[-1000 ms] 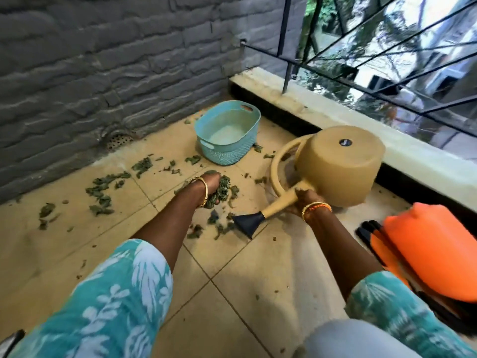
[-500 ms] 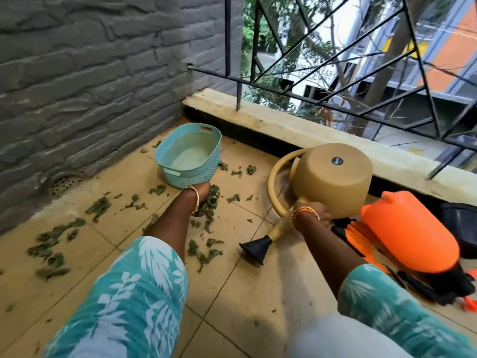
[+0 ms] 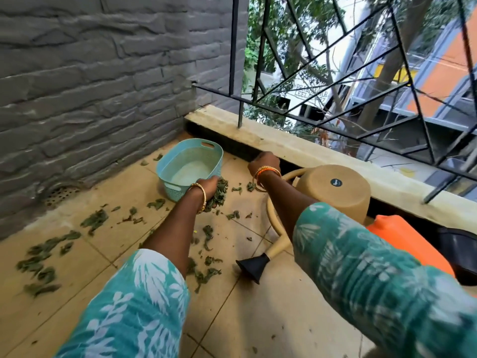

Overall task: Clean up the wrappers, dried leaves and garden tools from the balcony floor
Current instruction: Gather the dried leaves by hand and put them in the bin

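Observation:
My left hand [image 3: 206,186] grips a clump of dried green leaves [image 3: 220,193] just beside the near right corner of the light blue basket [image 3: 165,161], which stands on the floor by the wall corner. More dried leaves [image 3: 95,220] lie scattered over the tan tiles to the left and below my arm. A beige watering can [image 3: 338,200] lies on its side, with its black spout head [image 3: 254,264] pointing toward me. My right hand [image 3: 265,162] hovers above the floor between the basket and the can, touching neither. Its fingers are turned away and hidden.
An orange plastic container [image 3: 402,236] and a black object [image 3: 459,244] sit at the right, against the concrete ledge [image 3: 284,143]. A black metal railing [image 3: 335,117] stands on the ledge. A floor drain [image 3: 62,193] sits at the foot of the grey brick wall.
My right hand let go of the watering can's spout and rose toward the ledge. My left hand carried the clump of leaves from the floor up to the basket.

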Demonstrator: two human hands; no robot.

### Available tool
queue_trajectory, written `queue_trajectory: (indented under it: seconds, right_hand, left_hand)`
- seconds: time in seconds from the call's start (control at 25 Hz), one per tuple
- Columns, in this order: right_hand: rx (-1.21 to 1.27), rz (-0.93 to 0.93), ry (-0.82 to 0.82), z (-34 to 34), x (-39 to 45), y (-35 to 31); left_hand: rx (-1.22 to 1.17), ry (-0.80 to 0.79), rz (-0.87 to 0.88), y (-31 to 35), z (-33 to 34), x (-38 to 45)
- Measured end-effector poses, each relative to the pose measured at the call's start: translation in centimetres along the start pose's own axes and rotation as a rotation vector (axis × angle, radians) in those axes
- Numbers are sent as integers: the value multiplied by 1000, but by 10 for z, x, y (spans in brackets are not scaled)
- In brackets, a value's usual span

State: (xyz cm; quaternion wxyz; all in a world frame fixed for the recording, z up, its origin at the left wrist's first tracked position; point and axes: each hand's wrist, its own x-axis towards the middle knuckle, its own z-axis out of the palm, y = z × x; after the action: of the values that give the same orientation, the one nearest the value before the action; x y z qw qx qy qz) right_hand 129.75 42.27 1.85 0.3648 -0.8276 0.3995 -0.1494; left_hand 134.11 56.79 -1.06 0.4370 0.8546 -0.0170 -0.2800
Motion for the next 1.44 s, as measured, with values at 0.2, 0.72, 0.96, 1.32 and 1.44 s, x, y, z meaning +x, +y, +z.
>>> queue_trajectory:
  seconds: [0.2, 0.72, 0.96, 1.32, 1.44]
  right_hand:
    - [151, -6, -73, 40, -29, -10]
    - [-534, -444, -639, 134, -156, 114]
    - [-429, -600, -421, 159, -189, 151]
    - [-126, -653, -291, 156, -161, 128]
    - [-223, -674, -520, 175, -162, 117]
  left_hand:
    - [24, 51, 40, -24, -23, 10]
    - [46, 146, 30, -156, -16, -46]
    - [-180, 319, -109, -213, -33, -57]
    - [-401, 406, -195, -260, -27, -71]
    - [-427, 469, -236, -270, -32, -74]
